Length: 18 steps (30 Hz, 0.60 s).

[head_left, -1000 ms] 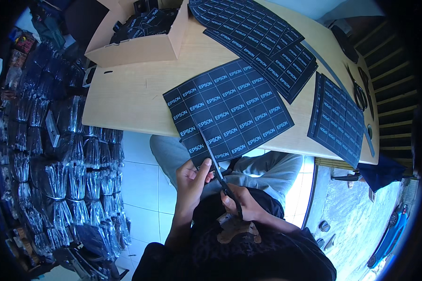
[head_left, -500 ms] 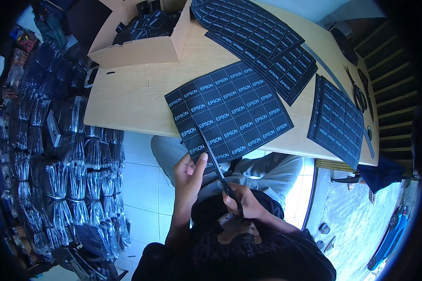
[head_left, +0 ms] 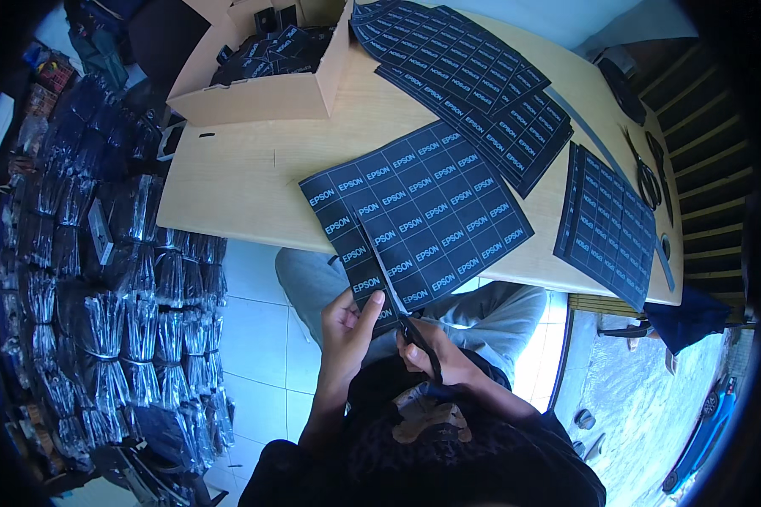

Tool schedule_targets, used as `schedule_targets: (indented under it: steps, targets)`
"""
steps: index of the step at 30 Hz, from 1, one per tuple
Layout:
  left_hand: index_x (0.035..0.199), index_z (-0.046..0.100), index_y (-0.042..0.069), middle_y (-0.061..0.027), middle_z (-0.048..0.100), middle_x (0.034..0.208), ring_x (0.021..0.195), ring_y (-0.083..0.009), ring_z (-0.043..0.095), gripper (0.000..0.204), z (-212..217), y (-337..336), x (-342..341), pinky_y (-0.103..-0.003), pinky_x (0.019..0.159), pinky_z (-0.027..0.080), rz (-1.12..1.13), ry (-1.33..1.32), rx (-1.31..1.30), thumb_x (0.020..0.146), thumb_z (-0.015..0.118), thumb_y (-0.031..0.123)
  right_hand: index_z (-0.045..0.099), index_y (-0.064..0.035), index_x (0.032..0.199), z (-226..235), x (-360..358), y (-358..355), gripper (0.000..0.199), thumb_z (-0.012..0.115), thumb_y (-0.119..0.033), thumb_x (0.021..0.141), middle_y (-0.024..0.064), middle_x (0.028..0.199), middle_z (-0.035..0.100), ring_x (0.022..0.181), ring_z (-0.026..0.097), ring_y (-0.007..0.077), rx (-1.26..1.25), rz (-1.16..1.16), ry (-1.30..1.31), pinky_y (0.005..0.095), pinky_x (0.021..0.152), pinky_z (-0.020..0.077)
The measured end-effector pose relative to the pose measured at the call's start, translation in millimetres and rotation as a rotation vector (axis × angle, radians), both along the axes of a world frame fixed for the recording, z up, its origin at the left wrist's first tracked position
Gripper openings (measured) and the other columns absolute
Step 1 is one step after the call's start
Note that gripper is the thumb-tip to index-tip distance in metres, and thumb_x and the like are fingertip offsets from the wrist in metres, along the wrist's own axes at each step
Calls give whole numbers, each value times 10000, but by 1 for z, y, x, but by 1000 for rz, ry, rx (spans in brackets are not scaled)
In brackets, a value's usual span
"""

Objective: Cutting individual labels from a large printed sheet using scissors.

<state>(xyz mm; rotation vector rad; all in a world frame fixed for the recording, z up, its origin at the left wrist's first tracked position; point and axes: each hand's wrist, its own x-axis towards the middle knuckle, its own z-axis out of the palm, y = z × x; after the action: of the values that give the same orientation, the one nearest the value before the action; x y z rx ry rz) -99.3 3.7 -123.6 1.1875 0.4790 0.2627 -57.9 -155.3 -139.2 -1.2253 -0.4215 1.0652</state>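
A black sheet printed with a grid of white lettering lies partly on the table and juts over its near edge. My left hand pinches the sheet's near left corner, thumb on top. In my right hand is a pair of scissors, its long blades set along a grid line between the left column and the rest. Behind the blades the left strip has come apart from the sheet. How wide the blades stand is hard to make out.
An open cardboard box with small black pieces stands far left. More printed sheets overlap at the back, and a smaller stack lies right. Spare scissors and a metal ruler rest nearby. Plastic-wrapped bundles fill the left side.
The scissors have moved a little farther along the sheet, and the gap beside the left strip is longer. My left hand has shifted slightly right and nearer with the strip.
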Motion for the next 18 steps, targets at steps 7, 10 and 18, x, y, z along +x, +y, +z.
schedule_targets:
  steps: [7, 10, 18]
  targets:
    - [993, 602, -27, -15, 628, 851, 742, -25, 536, 157, 3, 0, 0, -180, 634, 419, 29, -19, 24, 897, 580, 96, 457, -21, 878, 2, 1, 2, 494, 521, -511, 874, -30, 651, 381, 534, 353, 49, -55, -16, -157, 222, 474, 278]
    - [994, 600, -26, -10, 623, 844, 737, -21, 528, 157, 4, 1, -1, -179, 631, 415, 20, -15, 20, 898, 580, 96, 458, -25, 877, 4, 3, 1, 458, 516, -479, 890, -32, 637, 380, 536, 360, 48, -74, -6, -190, 224, 475, 285]
    - [991, 600, -25, -2, 615, 838, 739, -15, 514, 146, 1, 3, -3, -177, 636, 410, 20, -1, 32, 897, 577, 84, 480, 0, 890, 4, 6, -1, 458, 524, -456, 895, -44, 589, 387, 484, 360, 34, -105, -8, -201, 221, 440, 265]
